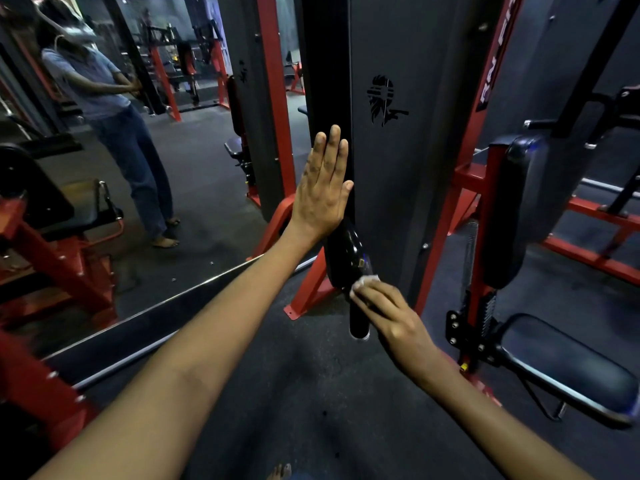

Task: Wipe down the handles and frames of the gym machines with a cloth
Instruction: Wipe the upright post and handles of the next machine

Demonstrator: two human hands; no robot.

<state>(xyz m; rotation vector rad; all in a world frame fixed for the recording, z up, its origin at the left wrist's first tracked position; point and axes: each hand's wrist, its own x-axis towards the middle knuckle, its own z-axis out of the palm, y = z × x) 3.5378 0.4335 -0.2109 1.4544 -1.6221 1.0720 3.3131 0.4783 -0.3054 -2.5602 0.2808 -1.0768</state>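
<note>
My left hand (323, 183) lies flat with straight fingers against the edge of the dark grey upright panel (384, 174) of a gym machine. Below it, a black handle (348, 268) hangs down in front of the panel. My right hand (384, 311) curls round the lower part of this handle and presses a small white cloth (366, 280) onto it. Only a corner of the cloth shows above the fingers. The red frame posts (464, 188) stand on either side of the panel.
A wall mirror (138, 150) on the left reflects a person and more red machines. A padded seat (568, 372) and black back pad (519, 209) stand to the right. A red floor foot (304, 296) lies just below the handle. Dark rubber floor (311, 393) lies underfoot.
</note>
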